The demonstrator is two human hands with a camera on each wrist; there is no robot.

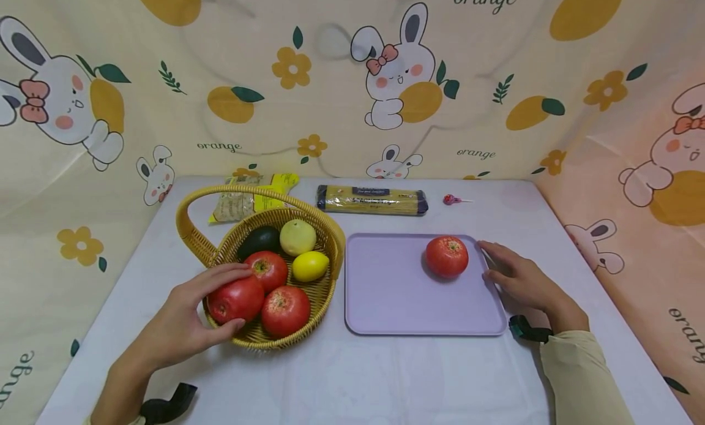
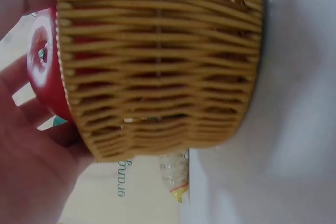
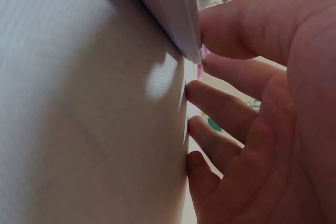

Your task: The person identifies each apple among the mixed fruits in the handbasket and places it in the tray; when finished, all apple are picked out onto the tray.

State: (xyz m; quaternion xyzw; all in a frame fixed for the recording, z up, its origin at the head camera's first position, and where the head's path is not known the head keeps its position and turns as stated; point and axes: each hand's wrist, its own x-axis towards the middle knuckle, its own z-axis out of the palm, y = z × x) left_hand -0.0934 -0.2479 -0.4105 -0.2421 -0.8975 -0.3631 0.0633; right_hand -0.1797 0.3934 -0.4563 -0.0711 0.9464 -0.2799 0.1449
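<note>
My left hand point(image 1: 184, 318) reaches over the near-left rim of a wicker basket point(image 1: 259, 345) and holds a red apple point(image 1: 237, 299), its fingers over the top and the thumb at the near side. In the left wrist view the apple point(image 2: 44, 61) shows above the basket's woven wall point(image 2: 157, 66). Two more red apples point(image 1: 286, 312) lie beside it. My right hand point(image 1: 523, 281) rests at the right edge of a lilac tray point(image 1: 407, 302), thumb and index finger touching the rim, the other fingertips point(image 3: 197, 87) down on the table. Another red apple point(image 1: 447, 257) sits on the tray.
Also in the basket are an avocado point(image 1: 259, 244), a pale yellow-green round fruit point(image 1: 298, 237) and a lemon point(image 1: 311, 266); its handle point(image 1: 259, 191) arches up behind. Along the back lie a yellow-and-clear bag point(image 1: 237, 204), a spaghetti pack point(image 1: 371, 200) and a lollipop point(image 1: 451, 199).
</note>
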